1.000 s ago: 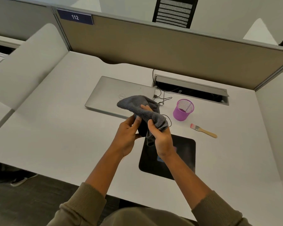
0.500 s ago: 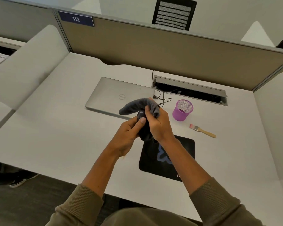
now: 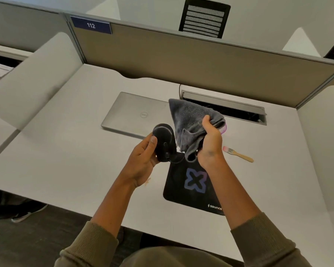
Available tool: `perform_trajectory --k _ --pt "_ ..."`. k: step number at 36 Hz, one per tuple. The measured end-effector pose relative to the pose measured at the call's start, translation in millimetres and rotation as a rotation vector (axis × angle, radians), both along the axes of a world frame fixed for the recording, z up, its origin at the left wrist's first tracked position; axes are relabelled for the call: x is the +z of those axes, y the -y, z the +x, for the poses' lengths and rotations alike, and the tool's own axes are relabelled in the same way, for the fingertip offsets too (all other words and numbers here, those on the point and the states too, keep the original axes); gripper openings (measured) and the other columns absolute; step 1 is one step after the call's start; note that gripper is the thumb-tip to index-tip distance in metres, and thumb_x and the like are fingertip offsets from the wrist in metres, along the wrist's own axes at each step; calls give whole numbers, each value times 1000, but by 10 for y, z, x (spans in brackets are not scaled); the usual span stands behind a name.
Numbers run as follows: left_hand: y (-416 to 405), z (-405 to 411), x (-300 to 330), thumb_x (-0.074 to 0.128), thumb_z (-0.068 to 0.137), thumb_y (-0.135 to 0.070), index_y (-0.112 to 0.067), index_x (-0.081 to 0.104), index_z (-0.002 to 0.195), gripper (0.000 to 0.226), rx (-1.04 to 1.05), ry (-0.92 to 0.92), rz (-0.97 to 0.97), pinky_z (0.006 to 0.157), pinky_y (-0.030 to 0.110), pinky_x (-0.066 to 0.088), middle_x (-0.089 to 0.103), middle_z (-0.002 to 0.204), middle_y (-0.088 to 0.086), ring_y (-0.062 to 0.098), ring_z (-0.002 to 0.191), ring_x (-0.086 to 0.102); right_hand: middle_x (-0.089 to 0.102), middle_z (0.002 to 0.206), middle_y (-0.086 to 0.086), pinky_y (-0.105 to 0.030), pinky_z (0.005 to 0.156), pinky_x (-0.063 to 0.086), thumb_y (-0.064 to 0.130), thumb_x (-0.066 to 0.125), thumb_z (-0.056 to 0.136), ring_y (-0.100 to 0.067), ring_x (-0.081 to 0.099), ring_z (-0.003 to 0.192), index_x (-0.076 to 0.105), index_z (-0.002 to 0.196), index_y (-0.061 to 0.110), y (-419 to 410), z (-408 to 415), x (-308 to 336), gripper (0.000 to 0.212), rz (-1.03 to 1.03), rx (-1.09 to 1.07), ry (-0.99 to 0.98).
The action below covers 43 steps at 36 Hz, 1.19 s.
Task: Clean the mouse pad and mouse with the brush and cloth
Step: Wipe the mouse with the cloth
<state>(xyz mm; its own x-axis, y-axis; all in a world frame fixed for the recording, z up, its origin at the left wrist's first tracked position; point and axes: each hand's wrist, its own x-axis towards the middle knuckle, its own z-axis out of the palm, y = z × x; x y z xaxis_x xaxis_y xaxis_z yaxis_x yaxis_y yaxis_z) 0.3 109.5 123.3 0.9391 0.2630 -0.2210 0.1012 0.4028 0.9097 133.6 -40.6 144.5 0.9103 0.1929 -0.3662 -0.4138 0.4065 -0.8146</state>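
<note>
My left hand (image 3: 143,160) grips a black wired mouse (image 3: 164,142) and holds it up above the desk, its top turned toward me. My right hand (image 3: 210,143) clutches a grey cloth (image 3: 189,122) just right of the mouse; the cloth stands apart from the mouse and fans upward. Below both hands lies the black mouse pad (image 3: 183,191) with a blue X logo, partly hidden by my right forearm. A small brush (image 3: 238,154) with pink bristles and a wooden handle lies on the desk to the right of the pad.
A shut silver laptop (image 3: 131,114) lies behind my hands. A purple mesh cup (image 3: 224,129) peeks out behind the cloth. An open cable tray (image 3: 224,105) sits at the back by the tan partition (image 3: 181,60). The desk's front edge (image 3: 66,209) is near.
The cloth was wrapped over the mouse between both hands. Now my right hand has pulled the cloth off to the right, and the mouse is bare in my left hand.
</note>
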Motion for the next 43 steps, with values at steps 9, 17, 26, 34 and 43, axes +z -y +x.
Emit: perform_trajectory --k 9,17,26,34,43 --pt "90 -12 20 40 115 -33 -30 64 144 38 48 -37 -14 100 45 59 68 142 1 22 134 62 75 125 5 -40 100 60 62 75 86 -20 71 119 73 116 45 -229 -339 177 34 44 64 218" --pt "147 5 107 43 113 -38 -22 70 133 38 107 -67 -12 102 54 59 76 126 7 24 122 71 76 105 2 -33 87 62 43 53 103 -20 75 103 66 126 37 -335 -561 123 27 -270 266 518" --pt "159 112 90 48 112 -33 -10 68 136 39 224 -121 -173 95 43 61 76 125 13 27 119 73 26 169 19 -55 128 24 31 53 107 -10 12 161 32 162 27 -278 -614 -180 59 -552 418 880" --pt "64 203 -8 62 106 -15 1 75 116 23 413 -244 -373 79 35 65 79 104 19 26 96 78 11 175 8 -60 128 19 14 53 107 -21 0 163 24 165 16 -179 -767 -387 66 -770 508 1115" --pt "-9 276 -34 68 99 -3 10 72 110 18 566 -275 -498 73 42 67 79 104 25 34 89 80 23 173 6 -41 132 15 5 51 104 -12 8 162 36 162 15 7 -843 -362 61 -827 646 1092"
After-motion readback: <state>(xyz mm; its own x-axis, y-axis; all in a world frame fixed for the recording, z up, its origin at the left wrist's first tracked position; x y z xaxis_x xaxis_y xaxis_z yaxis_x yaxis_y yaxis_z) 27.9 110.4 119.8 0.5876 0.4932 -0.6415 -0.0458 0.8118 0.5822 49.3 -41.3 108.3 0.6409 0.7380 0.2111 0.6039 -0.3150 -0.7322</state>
